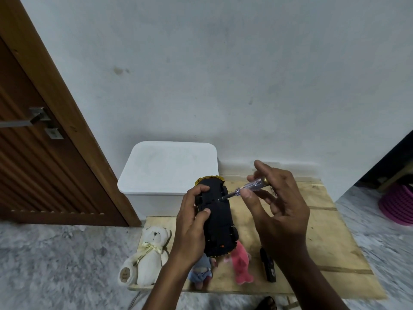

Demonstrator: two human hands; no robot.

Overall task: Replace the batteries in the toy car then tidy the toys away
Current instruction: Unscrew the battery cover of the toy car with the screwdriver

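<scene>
Black toy car (215, 217) is clasped underside-up over the bench (324, 231) in the left grip (192, 222) | screwdriver (245, 186) is pinched in the right grip (279, 204), tip at a screw | step judged: cover unscrewing | next: square, steady turning is needed

The right half of the wooden board (330, 231) gives you open passage. Near, the white teddy (149, 253), blue doll (201, 272), pink toy (241, 265) and black bar (269, 267) stand in your way; the white box (169, 168) blocks the far left.
</scene>
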